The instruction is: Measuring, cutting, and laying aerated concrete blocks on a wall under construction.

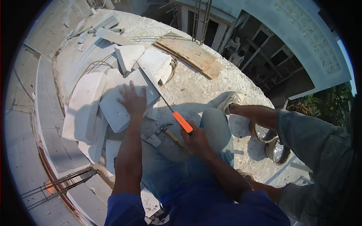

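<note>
My left hand (132, 98) lies flat with spread fingers on a white lightweight block (115, 113), which rests on a pile of similar blocks. Closed around the orange handle (182, 122) of a handsaw is my right hand (197, 140). The saw's narrow blade (155, 83), seen nearly edge-on, runs up and left along the block's right side. Whether its teeth are in the block I cannot tell. Below the saw, near my legs, lie a hammer (170, 136) with a wooden handle and a small white block piece (154, 141).
More white blocks (83, 105) surround the pile. A plywood sheet (192, 54) lies farther off, near the slab's drop-off. At right stands another person's leg (260, 115), close to two buckets of wet grey mix (278, 151). Reinforcing bars (62, 185) jut out at lower left.
</note>
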Demonstrator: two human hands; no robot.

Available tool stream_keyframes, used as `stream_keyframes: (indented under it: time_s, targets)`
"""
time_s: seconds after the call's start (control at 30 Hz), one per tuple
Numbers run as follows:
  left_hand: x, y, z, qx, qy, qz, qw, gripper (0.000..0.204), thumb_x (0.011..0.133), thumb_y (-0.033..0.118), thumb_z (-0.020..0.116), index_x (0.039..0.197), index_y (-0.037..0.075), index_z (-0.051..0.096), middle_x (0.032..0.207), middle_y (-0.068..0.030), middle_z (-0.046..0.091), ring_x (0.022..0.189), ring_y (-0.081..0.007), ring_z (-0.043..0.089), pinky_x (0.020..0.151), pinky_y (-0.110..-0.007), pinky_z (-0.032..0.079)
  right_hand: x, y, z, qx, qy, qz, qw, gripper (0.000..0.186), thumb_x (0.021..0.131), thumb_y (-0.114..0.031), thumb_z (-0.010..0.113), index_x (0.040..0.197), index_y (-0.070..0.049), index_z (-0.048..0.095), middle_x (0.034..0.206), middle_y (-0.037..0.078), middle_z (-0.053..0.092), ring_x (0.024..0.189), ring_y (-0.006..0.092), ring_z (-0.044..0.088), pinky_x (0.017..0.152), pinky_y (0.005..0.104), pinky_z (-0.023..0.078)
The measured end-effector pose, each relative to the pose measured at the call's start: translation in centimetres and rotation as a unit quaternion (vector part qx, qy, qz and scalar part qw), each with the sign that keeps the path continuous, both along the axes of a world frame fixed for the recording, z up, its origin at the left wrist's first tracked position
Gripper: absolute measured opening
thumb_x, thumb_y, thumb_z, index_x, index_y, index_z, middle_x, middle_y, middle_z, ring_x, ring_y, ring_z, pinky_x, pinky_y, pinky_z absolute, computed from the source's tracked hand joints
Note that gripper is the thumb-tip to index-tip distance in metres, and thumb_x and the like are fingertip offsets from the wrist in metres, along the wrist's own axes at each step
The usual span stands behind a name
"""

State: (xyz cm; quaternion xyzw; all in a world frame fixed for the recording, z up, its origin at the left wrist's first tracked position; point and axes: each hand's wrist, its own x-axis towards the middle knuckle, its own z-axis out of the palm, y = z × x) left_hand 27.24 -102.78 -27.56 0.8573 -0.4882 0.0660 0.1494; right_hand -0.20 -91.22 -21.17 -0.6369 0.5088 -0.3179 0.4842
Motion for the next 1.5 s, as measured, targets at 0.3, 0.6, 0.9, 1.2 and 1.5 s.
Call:
stream_keyframes:
  time_s: [0.3, 0.6, 0.9, 1.2, 1.5]
  targets:
    - [1.5, 0.7, -1.7, -0.006, -0.014, 0.03, 0.999, 0.074, 0.096, 0.063, 0.044, 0.154, 0.017, 0.036, 0.161, -0.0179, 0.028, 0.152, -0.0391, 0.015, 0.116, -0.069, 0.009, -6.0, 8.7, 4.3, 0.038, 0.076, 0.029, 0.996, 0.039, 0.097, -0.016, 0.06, 0.132, -0.001, 0.055, 0.101, 0.026, 0.068, 0.095, 0.0396, 0.07, 0.081, 0.0393, 0.055]
    - [1.1, 0.9, -0.8, 0.034, 0.019, 0.035, 0.999, 0.077, 0.098, 0.065, 0.038, 0.155, 0.013, 0.034, 0.162, -0.0201, 0.024, 0.153, -0.0396, 0.01, 0.117, -0.069, 0.005, 2.5, -1.4, 0.9, 0.046, 0.081, 0.04, 0.995, 0.026, 0.094, -0.013, 0.061, 0.114, 0.001, 0.058, 0.101, 0.027, 0.068, 0.087, 0.0451, 0.068, 0.074, 0.0441, 0.054]
    - [1.1, 0.5, 0.0, 0.039, 0.014, 0.008, 0.999, 0.078, 0.097, 0.066, 0.037, 0.156, 0.015, 0.031, 0.163, -0.0193, 0.022, 0.153, -0.0396, 0.009, 0.117, -0.069, 0.005, -4.6, 7.2, 0.6, 0.017, 0.022, 0.012, 1.0, 0.032, 0.093, -0.006, 0.062, 0.123, 0.001, 0.058, 0.088, 0.02, 0.067, 0.082, 0.0304, 0.07, 0.071, 0.0361, 0.054]
    - [2.3, 0.9, -0.6, 0.028, 0.018, 0.01, 0.999, 0.078, 0.097, 0.065, 0.038, 0.156, 0.015, 0.031, 0.163, -0.0193, 0.023, 0.153, -0.04, 0.01, 0.116, -0.069, 0.007, -2.9, 5.4, 1.0, 0.032, 0.002, 0.046, 0.998, 0.039, 0.09, -0.006, 0.062, 0.128, 0.001, 0.055, 0.086, 0.024, 0.068, 0.081, 0.0418, 0.07, 0.069, 0.0417, 0.055]
    - [1.7, 0.3, 0.4, 0.038, 0.014, -0.019, 0.999, 0.077, 0.098, 0.065, 0.036, 0.156, 0.015, 0.031, 0.163, -0.0196, 0.023, 0.153, -0.0398, 0.01, 0.116, -0.07, 0.005, 1.8, -1.0, -1.3, 0.036, 0.013, 0.038, 0.999, 0.031, 0.092, -0.008, 0.064, 0.121, 0.001, 0.056, 0.08, 0.023, 0.068, 0.076, 0.0403, 0.071, 0.066, 0.0416, 0.054]
